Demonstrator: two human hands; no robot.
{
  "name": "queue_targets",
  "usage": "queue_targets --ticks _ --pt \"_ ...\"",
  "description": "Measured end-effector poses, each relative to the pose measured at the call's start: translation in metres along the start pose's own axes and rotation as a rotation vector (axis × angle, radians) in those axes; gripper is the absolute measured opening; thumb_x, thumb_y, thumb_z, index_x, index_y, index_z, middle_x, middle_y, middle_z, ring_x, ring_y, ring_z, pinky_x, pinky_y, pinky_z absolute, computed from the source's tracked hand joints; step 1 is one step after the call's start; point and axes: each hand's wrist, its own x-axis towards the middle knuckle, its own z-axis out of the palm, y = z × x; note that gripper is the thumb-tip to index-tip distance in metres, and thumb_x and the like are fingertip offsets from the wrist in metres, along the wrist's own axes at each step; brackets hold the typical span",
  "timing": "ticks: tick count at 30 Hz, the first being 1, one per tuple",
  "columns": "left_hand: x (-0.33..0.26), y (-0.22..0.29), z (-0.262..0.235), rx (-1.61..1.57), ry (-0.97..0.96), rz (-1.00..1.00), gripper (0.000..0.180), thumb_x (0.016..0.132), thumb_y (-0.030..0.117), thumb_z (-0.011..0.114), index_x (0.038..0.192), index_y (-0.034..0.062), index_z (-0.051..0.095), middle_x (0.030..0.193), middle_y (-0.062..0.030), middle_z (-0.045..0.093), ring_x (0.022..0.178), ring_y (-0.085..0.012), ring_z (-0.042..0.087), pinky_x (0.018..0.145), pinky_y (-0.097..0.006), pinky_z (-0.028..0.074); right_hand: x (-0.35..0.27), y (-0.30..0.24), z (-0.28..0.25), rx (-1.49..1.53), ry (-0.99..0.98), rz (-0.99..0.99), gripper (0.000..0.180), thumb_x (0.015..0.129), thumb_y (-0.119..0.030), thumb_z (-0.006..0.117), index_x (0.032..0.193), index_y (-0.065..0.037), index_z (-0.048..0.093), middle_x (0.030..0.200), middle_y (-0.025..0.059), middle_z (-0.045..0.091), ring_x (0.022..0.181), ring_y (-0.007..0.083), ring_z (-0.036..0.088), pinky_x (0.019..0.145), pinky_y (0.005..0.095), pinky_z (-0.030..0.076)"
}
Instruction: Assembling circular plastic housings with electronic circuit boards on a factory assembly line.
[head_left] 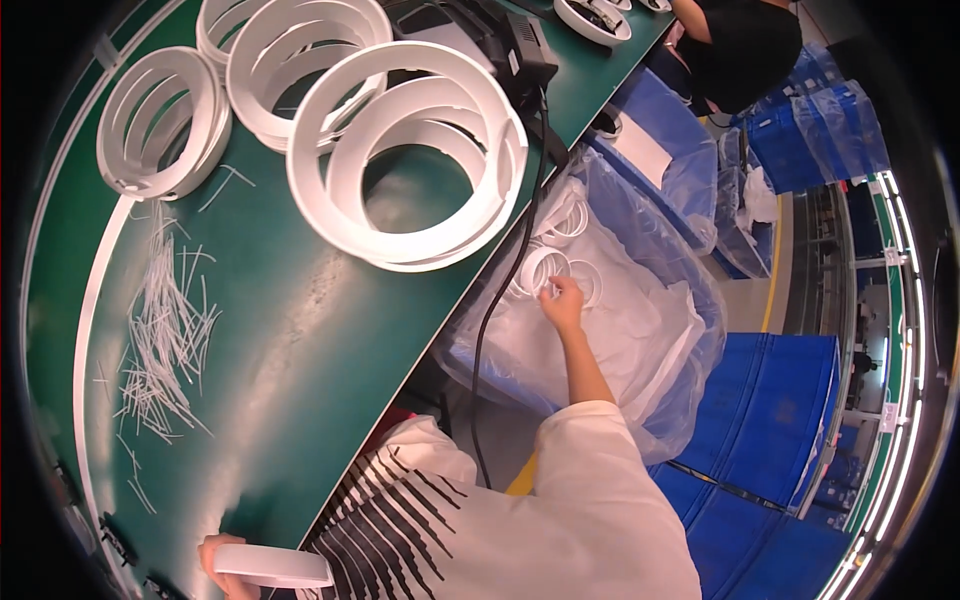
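Note:
At the near edge of the green table, my left hand [213,562] is closed round one end of a white plastic piece [280,568] with a curved rim, seen edge-on. Its full shape is hidden from this angle. My right arm stretches out to the right, into a lined blue bin. There my right hand [564,304] has its fingers closed on the near edge of a small white ring [545,262]. Other white rings [573,218] lie about it on white sheeting [640,300].
Stacks of large white rings [410,245] stand on the far part of the green table [270,330], beside a black device [530,60]. Thin white strips [165,340] lie heaped at left. A black cable [490,320] hangs over the table edge. Blue crates [760,400] stand right; another person [745,50] is beyond.

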Motion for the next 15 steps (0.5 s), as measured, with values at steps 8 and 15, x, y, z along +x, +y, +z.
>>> queue_targets --ticks 8,15 --pt "-0.006 -0.002 0.01 -0.436 0.1 -0.229 0.036 0.07 0.027 0.049 0.089 -0.0021 0.043 0.059 -0.0074 0.047 0.042 -0.0136 0.045 0.046 -0.023 0.038 0.028 -0.044 0.029 -0.077 -0.003 -0.23 0.025 0.06 -0.022 0.066 0.075 -0.003 0.058 0.083 0.0117 0.057 0.082 0.0286 0.05 0.074 0.0392 0.038" --pt "-0.006 -0.002 0.005 -0.467 0.095 -0.271 0.042 0.07 0.026 0.05 0.096 -0.0048 0.041 0.055 -0.0078 0.048 0.037 -0.0136 0.044 0.043 -0.023 0.039 0.027 -0.061 0.017 -0.121 0.044 -0.508 0.019 0.061 -0.016 0.062 0.072 -0.001 0.056 0.085 0.0136 0.054 0.083 0.0292 0.049 0.071 0.0373 0.038"
